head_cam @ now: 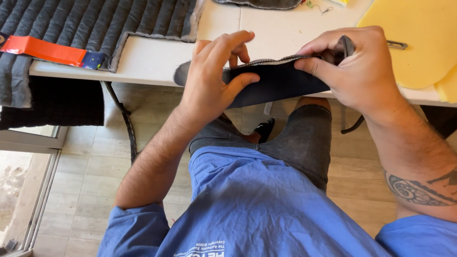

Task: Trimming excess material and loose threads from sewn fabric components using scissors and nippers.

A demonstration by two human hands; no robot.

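Surface: white table (157, 59) above a tiled floor.
Far left: quilted grey padding (95, 21) with an orange strip (45, 50).
Your left hand (209, 83): fingers pinch the dark fabric piece (278, 83).
Your right hand (357, 71): fingers clamp its other end.
Far right: yellow foam (414, 33).

Surface: white table (157, 59) above a tiled floor (90, 166).
Left: grey quilted padding (95, 21), overhanging the edge, an orange strip (45, 50) on it.
Right: yellow foam sheet (414, 43).
Far edge: another grey padded piece (262, 4).
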